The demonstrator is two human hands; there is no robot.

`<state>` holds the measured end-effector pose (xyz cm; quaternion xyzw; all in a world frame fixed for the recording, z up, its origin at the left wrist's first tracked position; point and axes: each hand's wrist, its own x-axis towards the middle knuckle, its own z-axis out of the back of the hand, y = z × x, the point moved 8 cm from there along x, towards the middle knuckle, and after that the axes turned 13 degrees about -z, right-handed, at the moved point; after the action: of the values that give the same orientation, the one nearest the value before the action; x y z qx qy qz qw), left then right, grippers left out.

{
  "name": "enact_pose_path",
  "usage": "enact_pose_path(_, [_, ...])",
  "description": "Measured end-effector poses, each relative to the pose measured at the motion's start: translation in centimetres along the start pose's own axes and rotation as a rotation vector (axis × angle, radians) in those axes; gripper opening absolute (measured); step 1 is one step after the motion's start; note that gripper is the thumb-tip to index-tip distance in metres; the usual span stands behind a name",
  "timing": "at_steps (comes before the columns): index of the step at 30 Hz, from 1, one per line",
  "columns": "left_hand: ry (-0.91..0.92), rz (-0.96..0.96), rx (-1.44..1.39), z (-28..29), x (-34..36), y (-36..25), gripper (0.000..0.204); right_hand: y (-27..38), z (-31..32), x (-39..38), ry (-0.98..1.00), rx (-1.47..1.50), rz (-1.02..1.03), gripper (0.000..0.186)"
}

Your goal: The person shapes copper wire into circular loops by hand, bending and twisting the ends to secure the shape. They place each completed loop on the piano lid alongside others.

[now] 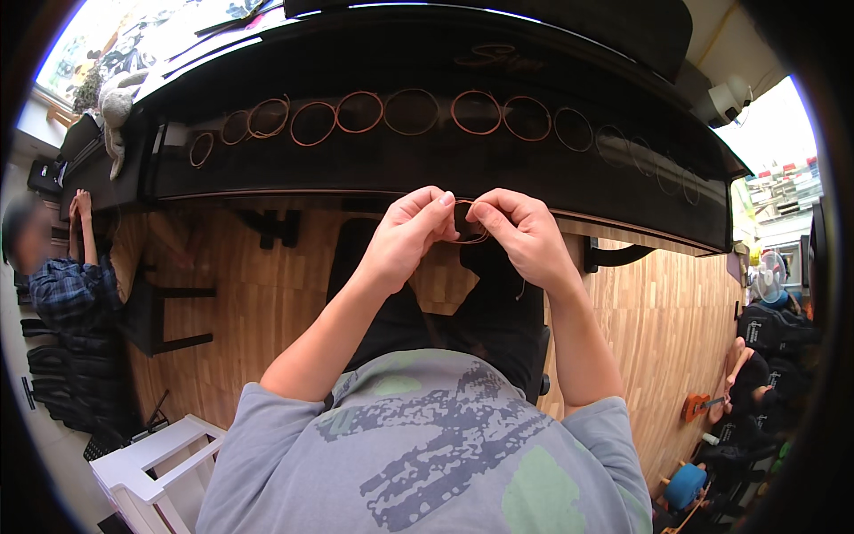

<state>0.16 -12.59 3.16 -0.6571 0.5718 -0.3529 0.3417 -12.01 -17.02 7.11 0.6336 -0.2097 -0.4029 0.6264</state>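
Both my hands are raised in front of me, just short of the front edge of a black upright piano. Between them is a small ring of coiled copper-coloured string. My left hand pinches its left side between thumb and fingers. On the other side, the thumb and bent fingers of my right hand grip it too. Similar coils lie in a curved row on the piano's glossy surface. Copper-coloured coils fill the left and middle, and thinner, paler coils lie toward the right.
A person in a checked shirt is at the far left, beside a dark stool. A plush toy sits on the piano's left end. White furniture stands lower left. An orange ukulele and dark bags are at right.
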Motion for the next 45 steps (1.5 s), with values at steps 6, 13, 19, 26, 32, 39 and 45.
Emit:
enact_pose_path(6, [0.086, -0.184, 0.812, -0.2, -0.3, -4.1, 0.017, -0.4, 0.6, -0.2, 0.005, 0.103, -0.055, 0.019])
enact_pose_path(13, [0.206, -0.379, 1.098, -2.4, -0.6, -7.2, 0.015, -0.7, 0.5, -0.4, 0.127, 0.295, -0.129, 0.021])
enact_pose_path(19, [0.202, -0.171, 0.639, -1.3, 0.0, -4.9, 0.018, -0.5, -0.7, -0.6, 0.350, 0.603, -0.199, 0.022])
enact_pose_path(26, [0.101, 0.145, 0.213, -0.9, -0.3, -3.2, 0.019, -0.4, 0.7, -0.4, 0.110, 0.167, -0.076, 0.017])
enact_pose_path(32, [0.114, 0.224, 0.140, -0.7, -0.6, -2.3, 0.020, 0.6, 1.9, -0.7, -0.053, -0.146, -0.018, 0.014])
enact_pose_path(39, [0.192, -0.074, 0.511, -0.5, 0.4, -2.6, 0.020, 0.9, 1.7, -0.9, -0.146, -0.273, 0.035, 0.014])
enact_pose_path(45, [0.052, 0.072, 0.200, -0.9, -0.1, -2.1, 0.020, -0.1, 1.5, -0.5, -0.088, 0.095, -0.026, 0.016])
